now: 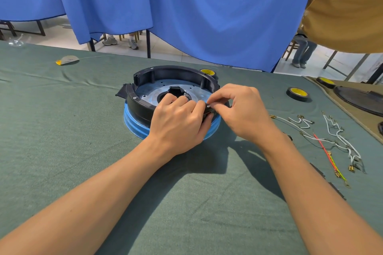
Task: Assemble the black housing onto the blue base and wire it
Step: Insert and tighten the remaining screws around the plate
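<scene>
The left hand (pixel 178 122) grips the housing (pixel 143 107), seated on the base (pixel 132 123) mid-table (pixel 62 141), while the right hand (pixel 240 109) pinches a screw (pixel 207 105) at its rim: keep it upright and start the threads gently.

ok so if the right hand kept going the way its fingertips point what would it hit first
Probably the black housing: the right hand pinches at a small screw on its near rim, fingertips aimed left and down. The left hand, gripping that rim, lies just beyond; depth is unclear.
</scene>
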{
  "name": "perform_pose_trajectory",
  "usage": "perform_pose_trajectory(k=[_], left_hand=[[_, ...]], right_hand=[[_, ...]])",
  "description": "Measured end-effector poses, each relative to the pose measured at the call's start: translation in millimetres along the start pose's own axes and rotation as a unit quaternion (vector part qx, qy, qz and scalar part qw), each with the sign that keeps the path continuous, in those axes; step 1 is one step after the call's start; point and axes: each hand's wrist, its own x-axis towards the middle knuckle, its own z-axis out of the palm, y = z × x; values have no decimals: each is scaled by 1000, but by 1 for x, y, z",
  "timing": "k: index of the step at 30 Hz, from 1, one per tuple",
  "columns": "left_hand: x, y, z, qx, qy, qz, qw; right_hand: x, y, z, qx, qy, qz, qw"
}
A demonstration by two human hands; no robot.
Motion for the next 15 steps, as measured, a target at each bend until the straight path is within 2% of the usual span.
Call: perform_pose_trajectory(k=[4, 8, 12, 15], left_hand=[[0, 0, -1, -9, -4, 1, 1000], [0, 0, -2, -10, -5, -2, 1000], [1, 0, -2, -14, 0, 1, 1000], [1, 0, -3, -12, 1, 0, 1000]], right_hand=[[0, 0, -5, 5, -29, 6, 1000], [0, -2, -6, 0, -13, 9, 1000], [1, 0, -10, -8, -63, 20, 998], [3, 10, -16, -7, 36, 55, 998]])
